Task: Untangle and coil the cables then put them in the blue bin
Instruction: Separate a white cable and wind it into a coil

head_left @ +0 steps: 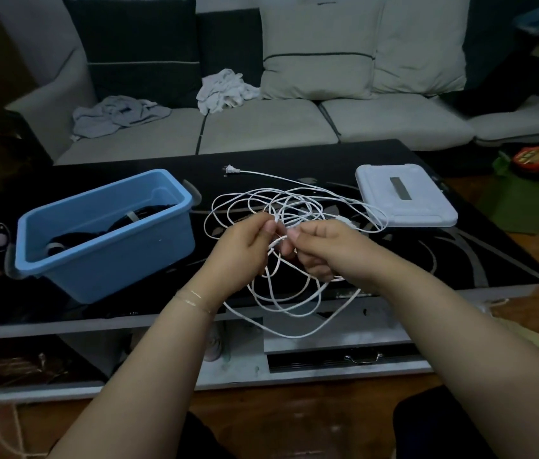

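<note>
While the grey sofa (pixel 261 124) fills the back of the room with its dark cushion (pixel 135 44) and pale cushion (pixel 318 51), two crumpled cloths lie on the seat, a grey cloth (pixel 119 115) to the left and a white cloth (pixel 225 91) near the middle. In front of it stands the black glossy counter (pixel 460 250), and that's where all the action is. On its left side sits the blue bin (pixel 105 236), open at the top, with a dark cable (pixel 102 226) already bundled inside. Over on the right of the counter lies a flat white box (pixel 405 200), well apart from the bin. Between the two sprawls the white cable (pixel 294 200), a loose tangle of loops spread across the middle of the counter, with more loops spilling over the near edge and hanging in front of the drawer. Its two-pin plug (pixel 230 169) rests on the counter at the far side of the tangle, beside the bin's far corner.

Now the hands, raised just above that tangle and almost touching each other. The left hand (pixel 245 250) has its grip pinched on a strand of the white cable between thumb and fingers, a thin bracelet (pixel 195 299) on that wrist. The right hand (pixel 321 250) has its fingers curled around the same cable, grasping it just beside the left.
</note>
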